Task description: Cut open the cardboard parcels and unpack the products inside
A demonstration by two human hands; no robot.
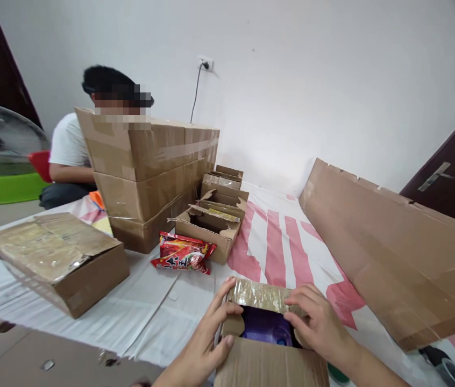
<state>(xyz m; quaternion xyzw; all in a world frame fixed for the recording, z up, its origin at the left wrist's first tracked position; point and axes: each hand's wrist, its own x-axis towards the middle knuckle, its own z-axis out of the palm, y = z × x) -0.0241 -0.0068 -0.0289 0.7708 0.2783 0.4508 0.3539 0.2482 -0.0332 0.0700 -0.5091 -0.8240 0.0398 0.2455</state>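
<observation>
Near the table's front edge a small cardboard box [270, 365] stands with its top partly open. Something purple and shiny [265, 326] shows inside, its kind unclear. My left hand [211, 336] grips the box's left side, fingers bent over the rim and the thumb on the near flap. On the right, my right hand [320, 320] has its fingers closed on the edge of the far, taped flap [257, 294]. Beyond my hands lies a red noodle packet [185, 252], leaning against an open cardboard box [219, 244].
A row of open boxes [225, 198] runs back beside a stack of taped cartons [157, 161]. A closed carton [58, 258] sits at left. A large cardboard sheet [389, 247] stands at right. Behind the stack sits another person [68, 142], near a fan [5, 140].
</observation>
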